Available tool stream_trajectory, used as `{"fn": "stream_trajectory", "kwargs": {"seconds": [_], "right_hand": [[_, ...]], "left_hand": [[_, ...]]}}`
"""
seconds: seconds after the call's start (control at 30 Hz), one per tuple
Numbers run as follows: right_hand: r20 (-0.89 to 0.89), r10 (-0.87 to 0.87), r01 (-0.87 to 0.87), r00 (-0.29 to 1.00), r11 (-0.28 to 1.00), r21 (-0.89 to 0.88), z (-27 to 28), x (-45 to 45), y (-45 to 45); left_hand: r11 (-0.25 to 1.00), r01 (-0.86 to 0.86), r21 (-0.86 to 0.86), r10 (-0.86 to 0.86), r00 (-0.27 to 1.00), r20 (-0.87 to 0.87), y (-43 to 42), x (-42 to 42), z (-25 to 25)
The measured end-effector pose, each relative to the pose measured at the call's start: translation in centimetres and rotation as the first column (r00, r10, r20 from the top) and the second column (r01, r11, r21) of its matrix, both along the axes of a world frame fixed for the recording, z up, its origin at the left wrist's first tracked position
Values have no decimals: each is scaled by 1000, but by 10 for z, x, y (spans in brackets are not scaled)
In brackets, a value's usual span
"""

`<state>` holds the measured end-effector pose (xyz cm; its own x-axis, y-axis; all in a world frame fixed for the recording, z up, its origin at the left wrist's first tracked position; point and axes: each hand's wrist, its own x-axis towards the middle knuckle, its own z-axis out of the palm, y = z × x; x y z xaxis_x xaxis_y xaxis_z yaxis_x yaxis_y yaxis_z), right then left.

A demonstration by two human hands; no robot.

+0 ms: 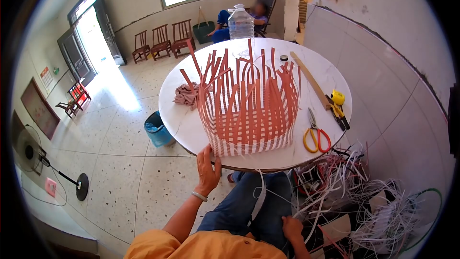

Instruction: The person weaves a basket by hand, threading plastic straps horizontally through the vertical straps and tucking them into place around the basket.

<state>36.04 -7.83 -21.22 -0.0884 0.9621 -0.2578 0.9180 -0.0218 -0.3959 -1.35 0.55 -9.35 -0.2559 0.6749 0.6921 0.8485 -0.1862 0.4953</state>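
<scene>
A half-woven basket of red-brown and white plastic strips stands on the round white table, its upright red-brown strips loose at the top. My left hand is at the table's front edge by the basket's lower left corner, fingers stretched upward and thumb apart. Low beside my right thigh, my right hand has its fingers curled in; whether anything is inside is hidden. From the basket's front a white strip hangs down over my lap. Red-and-yellow-handled scissors lie right of the basket.
On the table are a wooden ruler, a yellow tape measure, pliers, a pinkish cloth and a clear bottle. Tangled strips heap at right. A bin stands left; a person reclines behind.
</scene>
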Motion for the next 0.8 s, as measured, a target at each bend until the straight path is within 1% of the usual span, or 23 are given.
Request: {"fn": "stream_trajectory", "kwargs": {"seconds": [0.4, 0.53, 0.6, 0.7, 0.8], "right_hand": [[-50, -44, 47, 998, 997, 65, -9, -7, -2], [-41, -43, 47, 998, 995, 83, -12, -9, -2], [-57, -31, 38, 998, 991, 127, -15, -10, -3], [-91, -60, 70, 994, 992, 106, -14, -10, -4], [-89, -65, 73, 994, 993, 97, -14, -11, -3]], "left_hand": [[1000, -8, 18, 9, 1000, -21, 1, -2, -4], [1000, -8, 9, 8, 1000, -13, 1, -2, -4], [1000, -4, 12, 4, 1000, -14, 1, -2, -3], [1000, -3, 14, 3, 1000, -12, 1, -2, -4], [1000, -3, 18, 3, 1000, -10, 1, -2, -4]]}}
